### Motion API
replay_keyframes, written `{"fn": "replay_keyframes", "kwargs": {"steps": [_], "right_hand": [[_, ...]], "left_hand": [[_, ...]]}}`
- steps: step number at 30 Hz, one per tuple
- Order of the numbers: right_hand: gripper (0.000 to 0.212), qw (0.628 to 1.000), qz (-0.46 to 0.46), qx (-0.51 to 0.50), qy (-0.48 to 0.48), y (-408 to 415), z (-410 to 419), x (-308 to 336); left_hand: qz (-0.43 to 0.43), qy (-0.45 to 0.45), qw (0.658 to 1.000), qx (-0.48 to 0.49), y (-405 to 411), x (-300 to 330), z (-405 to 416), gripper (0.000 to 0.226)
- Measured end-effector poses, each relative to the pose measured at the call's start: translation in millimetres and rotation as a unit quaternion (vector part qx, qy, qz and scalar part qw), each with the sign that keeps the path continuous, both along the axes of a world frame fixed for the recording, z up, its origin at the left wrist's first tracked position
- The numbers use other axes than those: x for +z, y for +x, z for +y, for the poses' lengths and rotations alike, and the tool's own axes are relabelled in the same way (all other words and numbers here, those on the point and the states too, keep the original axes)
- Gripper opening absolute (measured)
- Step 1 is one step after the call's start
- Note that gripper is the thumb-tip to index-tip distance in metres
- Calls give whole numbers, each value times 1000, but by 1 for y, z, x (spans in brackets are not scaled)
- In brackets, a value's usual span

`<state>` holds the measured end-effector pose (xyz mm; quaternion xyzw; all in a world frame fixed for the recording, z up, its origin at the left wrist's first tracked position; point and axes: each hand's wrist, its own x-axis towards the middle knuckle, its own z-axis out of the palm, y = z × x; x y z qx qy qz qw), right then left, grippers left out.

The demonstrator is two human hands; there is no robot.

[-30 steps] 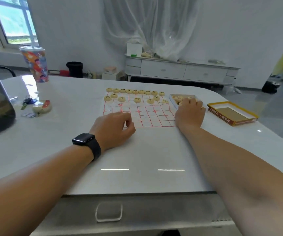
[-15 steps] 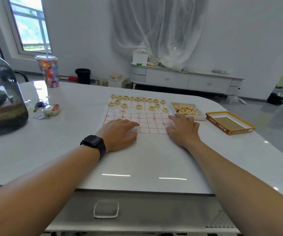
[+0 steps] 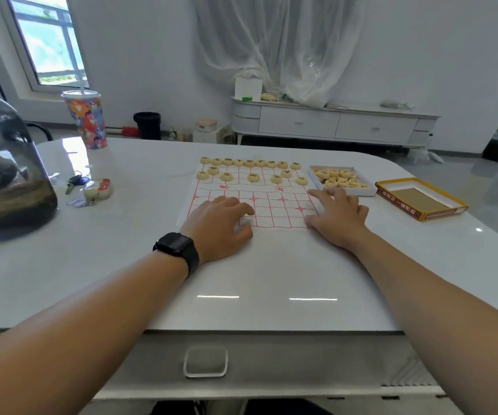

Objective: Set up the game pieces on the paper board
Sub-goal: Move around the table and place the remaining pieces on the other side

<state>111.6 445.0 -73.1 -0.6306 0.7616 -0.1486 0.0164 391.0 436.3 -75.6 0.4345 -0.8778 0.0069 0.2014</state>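
A paper board [image 3: 274, 202] with a red grid lies on the white table [image 3: 140, 235]. Several cream round game pieces [image 3: 253, 177] with dark marks stand in rows along its far half. More pieces fill a white tray [image 3: 370, 191] just right of the board. My left hand [image 3: 216, 224], a black watch on its wrist, lies palm down on the board's near left corner. My right hand [image 3: 337, 217] rests flat at the near right corner, fingers spread, just in front of the tray. Neither hand holds a piece.
A yellow and red box lid [image 3: 421, 200] lies right of the tray. Keys with a key fob [image 3: 92, 188] and a patterned cup [image 3: 87, 119] sit at the left, beside a dark glass dome [image 3: 5, 172]. A white sideboard [image 3: 331, 122] stands behind.
My right hand left the tray of pieces and came down flat at the board's near right corner. My left hand opened out on the board. The view has tilted and shifted.
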Motion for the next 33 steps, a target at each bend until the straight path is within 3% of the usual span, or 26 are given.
{"fn": "replay_keyframes", "kwargs": {"steps": [4,8,16,23,29,33], "right_hand": [[41,990,33,-51,-130,-8,-17,4],[42,976,172,-60,-121,-38,-31,7],[28,981,132,-55,-128,-57,-50,-2],[18,985,72,-14,-155,-49,-28,-2],[24,979,19,56,-194,-40,-16,11],[25,974,-28,44,-218,-38,-17,12]], "left_hand": [[-37,-113,991,-63,-9,2,-12,35],[-22,-152,986,-59,-28,5,-27,29],[101,-79,987,-98,-67,7,-40,26],[82,4,989,-126,-57,3,-33,23],[88,37,987,-132,-48,4,-26,23],[97,64,985,-129,-47,3,-24,25]]}}
